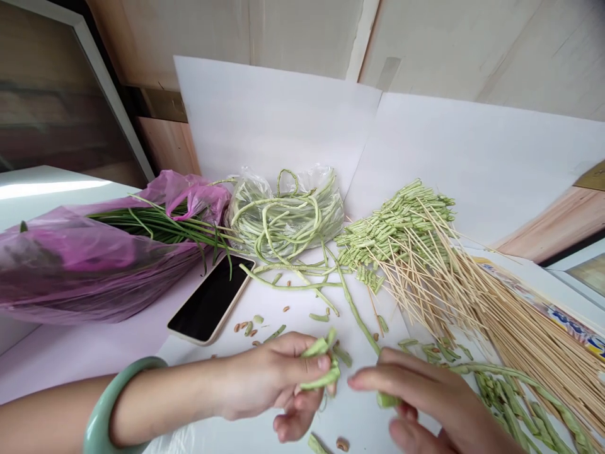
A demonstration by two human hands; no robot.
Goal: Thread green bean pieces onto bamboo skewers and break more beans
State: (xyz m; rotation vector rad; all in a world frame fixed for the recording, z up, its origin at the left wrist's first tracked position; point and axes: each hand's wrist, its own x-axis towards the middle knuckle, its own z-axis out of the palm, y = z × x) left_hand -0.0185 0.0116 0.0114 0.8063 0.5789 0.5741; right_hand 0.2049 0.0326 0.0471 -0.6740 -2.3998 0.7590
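Observation:
My left hand (265, 378), with a pale green bangle (106, 403) on its wrist, pinches short pieces of green long bean (324, 376) between thumb and fingers. To its right, my right hand (430, 394) has its fingers curled around a long bean (387, 400), whose blunt end shows below the index finger. A small gap separates the two hands. Another stretch of long bean (354, 309) runs from the back down to my right hand, which hides where it goes. Bean scraps (319, 317) and brown seeds (343, 444) lie on the white surface around both hands.
A clear bag of long beans (288, 221) stands at the back. Skewered bean pieces (397, 227) are piled beside it, near loose bamboo skewers (534, 340). A phone (212, 299) lies left of centre, by a pink bag (94, 265) of green stalks. Limp beans (515, 403) lie lower right.

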